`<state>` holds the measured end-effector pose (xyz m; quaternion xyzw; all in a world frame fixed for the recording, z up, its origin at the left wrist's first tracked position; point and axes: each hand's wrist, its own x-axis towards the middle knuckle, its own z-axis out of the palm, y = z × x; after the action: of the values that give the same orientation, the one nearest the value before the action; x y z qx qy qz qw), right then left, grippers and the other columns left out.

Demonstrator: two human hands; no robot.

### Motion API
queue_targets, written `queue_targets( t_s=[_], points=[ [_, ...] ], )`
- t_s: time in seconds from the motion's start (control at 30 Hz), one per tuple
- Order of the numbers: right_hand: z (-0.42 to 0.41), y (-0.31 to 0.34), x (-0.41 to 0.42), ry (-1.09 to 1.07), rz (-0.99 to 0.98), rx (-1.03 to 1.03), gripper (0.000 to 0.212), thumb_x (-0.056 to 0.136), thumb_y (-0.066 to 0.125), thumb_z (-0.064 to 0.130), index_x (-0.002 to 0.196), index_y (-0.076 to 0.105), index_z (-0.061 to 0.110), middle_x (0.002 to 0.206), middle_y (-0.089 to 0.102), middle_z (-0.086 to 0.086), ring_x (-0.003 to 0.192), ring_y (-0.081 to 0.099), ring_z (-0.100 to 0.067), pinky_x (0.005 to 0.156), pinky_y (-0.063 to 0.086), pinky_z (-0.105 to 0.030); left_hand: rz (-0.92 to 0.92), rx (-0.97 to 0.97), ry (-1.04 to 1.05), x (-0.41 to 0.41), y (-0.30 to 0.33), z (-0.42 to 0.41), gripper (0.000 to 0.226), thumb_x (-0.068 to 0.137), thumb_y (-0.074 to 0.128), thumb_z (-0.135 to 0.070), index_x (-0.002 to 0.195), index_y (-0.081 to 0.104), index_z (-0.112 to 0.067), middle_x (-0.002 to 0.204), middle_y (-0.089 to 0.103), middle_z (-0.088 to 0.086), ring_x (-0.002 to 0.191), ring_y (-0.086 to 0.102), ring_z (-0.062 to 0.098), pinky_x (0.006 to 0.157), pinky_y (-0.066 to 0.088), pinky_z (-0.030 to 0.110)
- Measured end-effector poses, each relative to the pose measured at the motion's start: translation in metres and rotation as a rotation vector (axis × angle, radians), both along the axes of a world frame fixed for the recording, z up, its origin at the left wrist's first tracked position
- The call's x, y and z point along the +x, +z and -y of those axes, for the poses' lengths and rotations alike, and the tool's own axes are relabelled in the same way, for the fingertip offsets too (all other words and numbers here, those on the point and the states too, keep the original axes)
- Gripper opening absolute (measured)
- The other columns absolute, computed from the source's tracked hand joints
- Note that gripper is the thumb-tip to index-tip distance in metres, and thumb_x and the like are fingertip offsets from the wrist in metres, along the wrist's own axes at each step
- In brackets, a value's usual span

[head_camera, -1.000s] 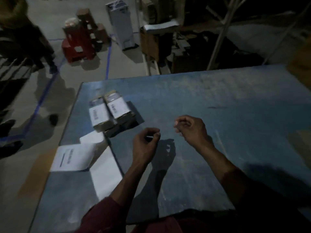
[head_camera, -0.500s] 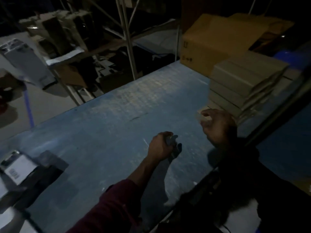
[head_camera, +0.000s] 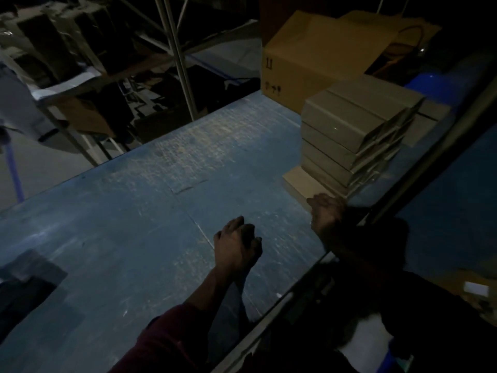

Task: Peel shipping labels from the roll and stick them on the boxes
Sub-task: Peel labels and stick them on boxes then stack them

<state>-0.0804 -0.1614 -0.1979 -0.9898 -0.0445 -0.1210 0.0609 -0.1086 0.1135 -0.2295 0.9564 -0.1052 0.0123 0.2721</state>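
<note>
A stack of several grey-brown boxes [head_camera: 357, 130] stands at the right end of the blue table [head_camera: 134, 224], on a flat tan box [head_camera: 301, 181] that sticks out toward me. My right hand [head_camera: 326, 214] lies at the near corner of that flat box, fingers stretched onto its edge. My left hand [head_camera: 236, 246] hovers over the middle of the table with fingers loosely curled, and I see nothing in it. No label roll is in view.
A large brown carton [head_camera: 309, 63] stands behind the stack. Metal shelving posts [head_camera: 177, 57] and cluttered shelves rise beyond the table's far edge. A dark shape [head_camera: 27, 286] lies at the table's lower left. The scene is very dim.
My view has swung right, away from the labelled boxes and label sheets. My right hand has reached over to the flat box under the stack, and my left hand has followed to the right.
</note>
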Motion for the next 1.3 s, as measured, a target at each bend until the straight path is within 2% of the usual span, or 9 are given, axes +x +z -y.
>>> queue_targets(
  t_s=[0.13,0.27,0.47,0.6,0.7,0.77,0.87,1.1,1.3],
  points=[
    [-0.008,-0.013,-0.024,0.127,0.190,0.057,0.036,0.086,0.056,0.029,0.111,0.079,0.017,0.104,0.080,-0.004,0.109,0.072,-0.030,0.099,0.051,-0.058,-0.094,-0.036,0.008,0.003,0.008,-0.001,0.076,0.079,0.040,-0.072,0.130,0.072,-0.026,0.158,0.051,0.006,0.146,0.046,0.027,0.111,0.035,0.049],
    [-0.014,-0.017,-0.027,0.004,-0.024,0.086,0.071,0.074,0.075,0.054,0.140,0.062,0.031,0.144,0.061,0.001,0.137,0.051,-0.033,0.108,0.041,-0.058,-0.136,-0.010,0.028,0.008,0.014,-0.002,0.074,0.080,0.044,-0.069,0.135,0.069,-0.027,0.157,0.052,0.002,0.144,0.047,0.026,0.110,0.036,0.046],
    [-0.020,-0.010,-0.012,-0.048,-0.273,0.410,0.063,0.079,0.086,0.036,0.138,0.064,0.035,0.158,0.046,0.003,0.136,0.050,-0.025,0.113,0.046,-0.042,-0.171,-0.273,0.054,0.017,0.020,-0.021,0.054,0.083,0.063,-0.044,0.128,0.071,-0.016,0.130,0.071,0.008,0.120,0.066,0.026,0.094,0.050,0.030],
    [-0.040,0.009,0.002,-0.025,-0.395,0.966,0.051,0.068,0.097,0.026,0.114,0.075,0.034,0.118,0.075,0.008,0.096,0.075,-0.013,0.075,0.063,-0.037,-0.109,-0.498,0.125,0.014,0.029,-0.066,0.069,0.081,0.071,-0.037,0.144,0.060,-0.011,0.142,0.063,0.001,0.122,0.060,0.005,0.102,0.051,0.028],
    [-0.073,0.032,0.004,0.074,-0.554,1.194,0.033,0.080,0.087,0.003,0.111,0.077,0.011,0.085,0.075,0.000,0.062,0.067,-0.005,0.053,0.051,-0.019,-0.093,-0.578,0.214,0.003,0.038,-0.103,0.069,0.080,0.081,-0.025,0.145,0.059,-0.017,0.142,0.062,-0.004,0.119,0.062,0.007,0.089,0.056,0.022],
    [-0.099,0.038,0.006,0.148,-0.645,1.220,0.024,0.085,0.083,0.006,0.107,0.078,0.009,0.077,0.071,-0.005,0.059,0.061,-0.012,0.048,0.044,-0.020,-0.126,-0.595,0.214,-0.011,0.044,-0.126,0.079,0.076,0.087,-0.018,0.149,0.055,-0.020,0.145,0.058,-0.009,0.122,0.059,0.005,0.081,0.054,0.012],
    [-0.141,0.036,0.007,0.185,-0.810,1.193,0.007,0.091,0.078,0.017,0.097,0.082,0.019,0.081,0.073,-0.002,0.071,0.065,-0.018,0.052,0.045,-0.023,-0.183,-0.548,0.172,-0.037,0.050,-0.161,0.085,0.075,0.091,-0.008,0.149,0.054,-0.026,0.149,0.055,-0.013,0.130,0.054,0.003,0.095,0.054,0.021],
    [-0.237,0.046,-0.006,0.180,-1.193,1.062,0.045,0.092,0.064,0.065,0.099,0.073,0.022,0.089,0.076,-0.004,0.080,0.073,-0.025,0.069,0.055,-0.032,-0.203,-0.732,0.484,-0.110,0.054,-0.224,0.019,0.087,0.085,-0.014,0.105,0.080,-0.010,0.100,0.081,0.004,0.090,0.077,0.017,0.077,0.059,0.026],
    [-0.291,0.028,-0.016,0.409,-0.970,0.824,0.051,0.085,0.068,0.070,0.109,0.076,0.026,0.103,0.077,0.009,0.085,0.066,-0.007,0.062,0.044,-0.022,-0.157,-0.685,0.562,-0.149,0.054,-0.254,0.027,0.099,0.072,-0.025,0.089,0.080,-0.001,0.067,0.075,0.011,0.066,0.072,0.010,0.071,0.051,0.016]
  ],
)
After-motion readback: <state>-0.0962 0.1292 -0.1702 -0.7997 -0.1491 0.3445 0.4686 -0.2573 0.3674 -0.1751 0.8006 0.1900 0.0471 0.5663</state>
